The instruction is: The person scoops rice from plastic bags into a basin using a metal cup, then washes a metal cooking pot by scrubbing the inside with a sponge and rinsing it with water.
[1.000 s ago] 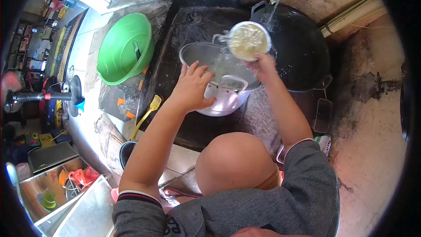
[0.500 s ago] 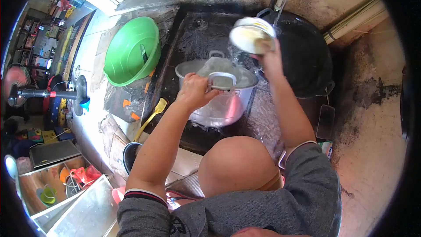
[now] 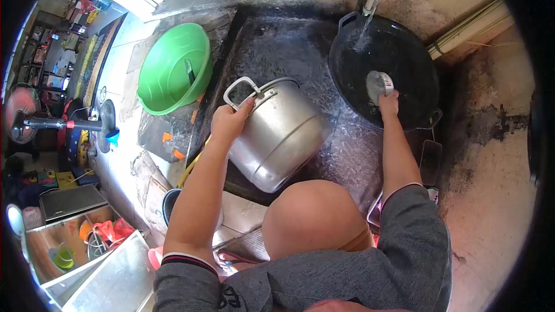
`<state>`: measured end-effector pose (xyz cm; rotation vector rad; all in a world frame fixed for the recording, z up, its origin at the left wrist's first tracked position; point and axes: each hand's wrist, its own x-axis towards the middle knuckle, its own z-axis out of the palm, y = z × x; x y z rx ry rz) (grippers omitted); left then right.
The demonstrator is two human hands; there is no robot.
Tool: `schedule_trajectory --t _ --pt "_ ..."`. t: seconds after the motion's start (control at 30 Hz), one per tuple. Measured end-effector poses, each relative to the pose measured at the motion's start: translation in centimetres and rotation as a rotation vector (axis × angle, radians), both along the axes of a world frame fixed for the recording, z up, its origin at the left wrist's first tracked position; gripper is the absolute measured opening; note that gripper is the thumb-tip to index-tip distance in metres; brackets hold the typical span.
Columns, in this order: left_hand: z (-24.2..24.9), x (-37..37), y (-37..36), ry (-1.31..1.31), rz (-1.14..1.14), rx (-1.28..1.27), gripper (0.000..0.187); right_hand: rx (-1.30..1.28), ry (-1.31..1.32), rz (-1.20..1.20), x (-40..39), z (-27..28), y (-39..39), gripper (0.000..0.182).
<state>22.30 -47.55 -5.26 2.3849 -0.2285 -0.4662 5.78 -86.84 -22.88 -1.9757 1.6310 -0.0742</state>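
Note:
My left hand (image 3: 230, 121) is closed around the side handle of a large aluminium pot (image 3: 280, 136). The pot is tilted over, with its mouth facing away from me and its outer wall and base towards me. My right hand (image 3: 388, 103) grips a small white tub (image 3: 378, 85) with printing on its side. That tub is down inside a big black wok (image 3: 407, 58) at the right, partly in the water there. Its far fingers are hidden behind the tub.
Water runs from a pipe (image 3: 368, 10) into the wok. A green basin (image 3: 173, 72) with a dark-handled utensil (image 3: 189, 71) stands at the left. Orange scraps (image 3: 167, 137) lie on the ledge. The dark, wet floor (image 3: 283, 40) surrounds the pot. My knee (image 3: 318, 216) is close below.
The pot has gone from nearly upright to tipped away from me. My right hand has moved the white tub from above the pot right and down into the wok.

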Motion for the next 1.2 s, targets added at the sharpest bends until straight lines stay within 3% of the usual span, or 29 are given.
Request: schedule_trajectory --t 0.03,0.1,0.17,0.23,0.3,0.37,0.43,0.57,0.63,0.67,0.7,0.73,0.77,0.8,0.87,1.03,1.2 --pt "-0.6 -0.1 -0.2 -0.046 0.029 -0.021 0.063 0.003 -0.001 0.001 0.1 -0.2 0.8 0.049" --pt "-0.7 0.0 -0.8 -0.039 0.053 0.029 0.065 0.684 -0.933 -0.296 0.8 2.5 4.1 0.043" --pt "-0.9 0.2 -1.5 -0.024 0.075 0.084 0.066 0.961 -1.217 -0.114 2.2 1.9 4.9 0.043" --pt "-1.5 0.4 -2.1 -0.037 0.115 0.006 0.065 1.047 -1.19 -0.283 5.2 5.1 7.5 0.04" --pt "-0.6 -0.3 -3.1 -0.018 0.167 -0.215 0.057 1.119 -1.332 -0.112 7.9 8.3 10.0 0.04" --pt "0.6 -0.6 -3.9 0.0 0.185 -0.267 0.051 1.115 -1.356 0.011 9.8 13.5 12.9 0.041" --pt "0.7 -0.4 -4.0 0.018 0.207 -0.317 0.046 1.292 -1.387 0.04 14.1 12.3 13.6 0.042" --pt "-0.4 0.0 -3.7 0.085 0.267 -0.559 0.038 1.17 -1.471 0.078 16.1 16.9 15.8 0.041" --pt "-0.2 -0.4 -2.9 0.031 0.326 -0.591 0.033 0.654 -1.446 0.241 17.2 17.0 14.4 0.044" --pt "-0.3 -0.3 -1.8 0.033 0.325 -0.589 0.033 0.523 -1.451 0.271 17.3 15.2 12.3 0.048" --pt "-0.6 -0.2 -0.4 0.048 0.335 -0.602 0.033 0.094 -1.238 0.342 16.4 13.9 10.0 0.05" --pt "-0.7 -0.2 0.6 0.06 0.344 -0.619 0.032 0.002 -1.146 0.27 14.8 13.7 8.2 0.048" --pt "-0.3 -0.6 1.3 0.021 0.358 -0.664 0.031 -0.261 -0.947 0.27 12.4 13.5 6.7 0.048" --pt "-0.5 -1.0 2.2 0.021 0.361 -0.669 0.031 -0.219 -0.802 0.187 10.8 11.7 4.5 0.048" --pt "-1.5 -1.5 4.2 0.086 0.326 -0.912 0.032 -0.435 -0.563 0.164 7.0 5.9 0.1 0.049" --pt "-4.6 -2.5 8.4 0.278 0.469 -1.138 0.041 -0.3 -0.157 0.05 0.0 1.1 -2.1 0.051" --pt "-3.4 -5.4 8.3 0.586 0.597 -1.411 0.054 -0.194 -0.083 -0.006 -1.1 2.1 -0.7 0.051"
